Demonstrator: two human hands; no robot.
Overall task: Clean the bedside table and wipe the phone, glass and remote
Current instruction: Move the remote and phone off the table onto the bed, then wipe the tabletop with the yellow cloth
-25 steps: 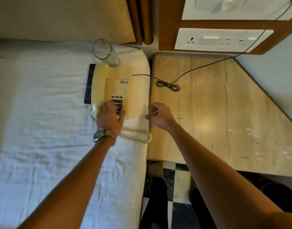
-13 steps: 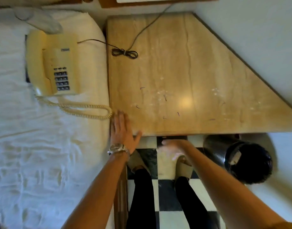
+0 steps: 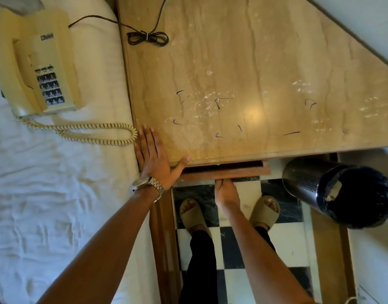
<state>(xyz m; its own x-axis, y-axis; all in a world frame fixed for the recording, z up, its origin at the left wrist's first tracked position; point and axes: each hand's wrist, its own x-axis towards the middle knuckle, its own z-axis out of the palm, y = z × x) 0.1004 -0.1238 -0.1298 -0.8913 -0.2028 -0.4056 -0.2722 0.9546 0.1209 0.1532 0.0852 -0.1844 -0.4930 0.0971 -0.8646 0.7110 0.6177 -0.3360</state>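
On bed, phone (image 3: 38, 69) lengthwise, keypad end nearest, coiled cord (image 3: 83, 133) rightward

A bedroom, likely a hotel room: a white-sheeted bed (image 3: 46, 194) carries a cream corded phone (image 3: 35, 62), beside a marble-topped bedside table (image 3: 243, 62), with a perforated metal wastebin (image 3: 309, 183) on checkered floor tiles (image 3: 287, 238).

Metal bin (image 3: 340, 194), black-lined, lying tipped right of the hands. Checkered floor (image 3: 285, 238) below them. White bed sheet (image 3: 46, 194) to their left. Tan sandals (image 3: 192, 212) on floor.
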